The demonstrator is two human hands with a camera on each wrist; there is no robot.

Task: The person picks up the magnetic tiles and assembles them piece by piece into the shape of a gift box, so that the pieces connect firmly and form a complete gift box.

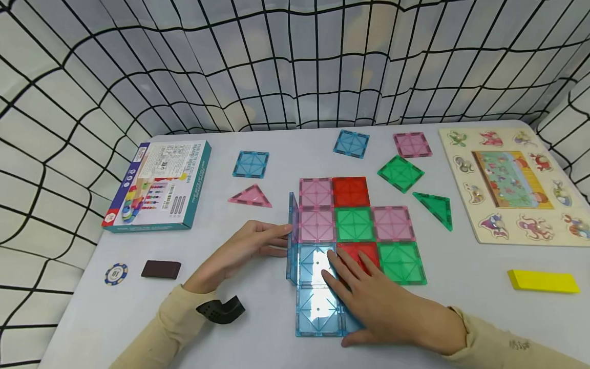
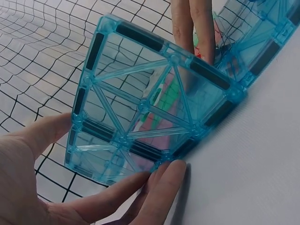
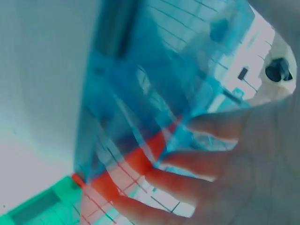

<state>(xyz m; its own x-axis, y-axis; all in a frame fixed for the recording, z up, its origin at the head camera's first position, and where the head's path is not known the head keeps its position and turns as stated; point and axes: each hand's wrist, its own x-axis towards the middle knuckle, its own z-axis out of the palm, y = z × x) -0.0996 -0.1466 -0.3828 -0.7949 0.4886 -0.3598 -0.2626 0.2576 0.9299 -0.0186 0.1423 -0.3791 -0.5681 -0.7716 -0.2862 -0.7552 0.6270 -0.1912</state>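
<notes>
Flat on the table, square magnetic tiles join in a sheet: pink tiles [image 1: 316, 225], red tiles [image 1: 351, 192], green tiles [image 1: 355, 225] and blue tiles [image 1: 318, 323]. Along its left edge stand two joined blue magnetic tiles [image 1: 292, 259], upright. My left hand [image 1: 251, 243] holds these from outside, thumb at the upper edge and fingertips [image 2: 173, 171] low against them. With fingers spread, my right hand [image 1: 382, 302] rests over the lower blue and red tiles, partly covering them. In the right wrist view a blue tile [image 3: 140, 93] looms close and blurred.
Loose tiles lie beyond the sheet, among them a pink triangle [image 1: 251, 196] and a green triangle [image 1: 435, 209]. A boxed set [image 1: 159, 184], a poker chip [image 1: 116, 274] and a dark block [image 1: 161, 269] are left. At right are a puzzle board [image 1: 465, 225] and yellow block [image 1: 544, 282]. Black netting [image 1: 295, 61] surrounds the table.
</notes>
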